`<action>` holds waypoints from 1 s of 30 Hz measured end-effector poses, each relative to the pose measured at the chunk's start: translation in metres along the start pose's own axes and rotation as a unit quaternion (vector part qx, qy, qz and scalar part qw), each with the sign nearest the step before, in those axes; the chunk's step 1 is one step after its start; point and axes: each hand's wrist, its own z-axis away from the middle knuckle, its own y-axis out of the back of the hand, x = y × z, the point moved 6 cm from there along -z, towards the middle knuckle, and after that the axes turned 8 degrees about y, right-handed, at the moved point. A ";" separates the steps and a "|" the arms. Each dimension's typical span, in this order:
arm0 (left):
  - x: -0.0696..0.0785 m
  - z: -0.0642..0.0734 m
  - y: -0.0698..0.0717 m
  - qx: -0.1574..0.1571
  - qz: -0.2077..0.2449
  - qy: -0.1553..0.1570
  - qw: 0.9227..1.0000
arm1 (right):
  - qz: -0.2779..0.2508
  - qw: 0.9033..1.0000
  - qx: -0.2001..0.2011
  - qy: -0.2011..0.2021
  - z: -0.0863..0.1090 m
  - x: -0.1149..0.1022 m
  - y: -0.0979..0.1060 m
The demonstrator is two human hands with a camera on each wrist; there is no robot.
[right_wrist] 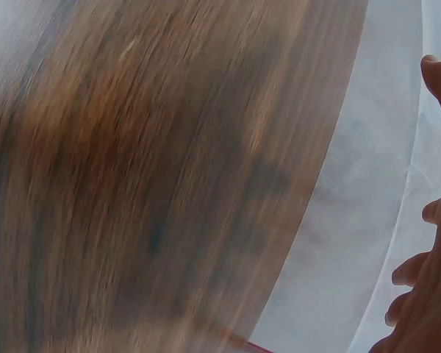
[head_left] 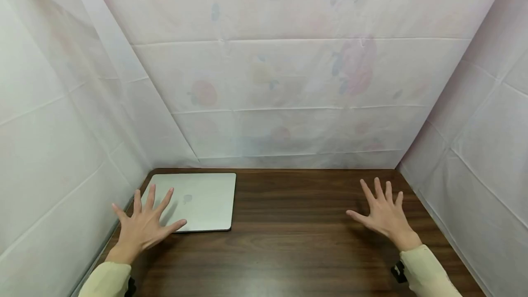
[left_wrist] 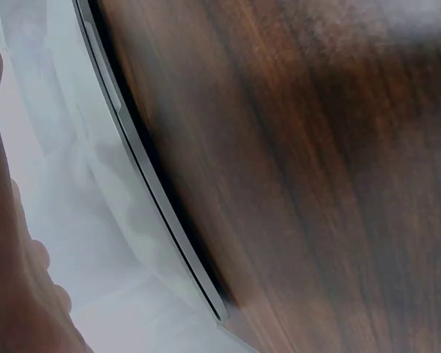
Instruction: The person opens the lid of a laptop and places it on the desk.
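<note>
A closed silver laptop (head_left: 206,203) with a logo on its lid lies flat at the back left of the table. Over its left front part the left hand (head_left: 142,228) is spread wide, fingers straight, holding nothing; it casts a shadow on the lid. In the left wrist view the laptop's thin front edge (left_wrist: 158,180) runs diagonally beside the left hand (left_wrist: 18,265). On the far side, the right hand (head_left: 385,217) hovers above the bare wood with its fingers fanned out and nothing in its grasp. The right wrist view shows the right hand (right_wrist: 426,272) at its right border.
The dark wooden table (head_left: 288,242) is enclosed by a white printed cloth (head_left: 288,81) behind, a white cloth (head_left: 53,150) on the left and another cloth (head_left: 486,141) on the right. A small black device (head_left: 398,272) sits at the right wrist, below a pale yellow sleeve (head_left: 426,269).
</note>
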 end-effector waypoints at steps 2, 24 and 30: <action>0.000 -0.002 0.001 -0.004 0.006 0.004 1.000 | -0.005 1.000 0.003 0.001 -0.001 -0.003 -0.002; -0.016 -0.015 -0.002 -0.031 0.020 0.024 0.999 | -0.055 0.998 0.005 0.029 -0.031 -0.070 -0.030; -0.017 -0.016 -0.004 -0.053 0.029 0.027 0.998 | -0.068 0.997 0.003 0.033 -0.036 -0.091 -0.041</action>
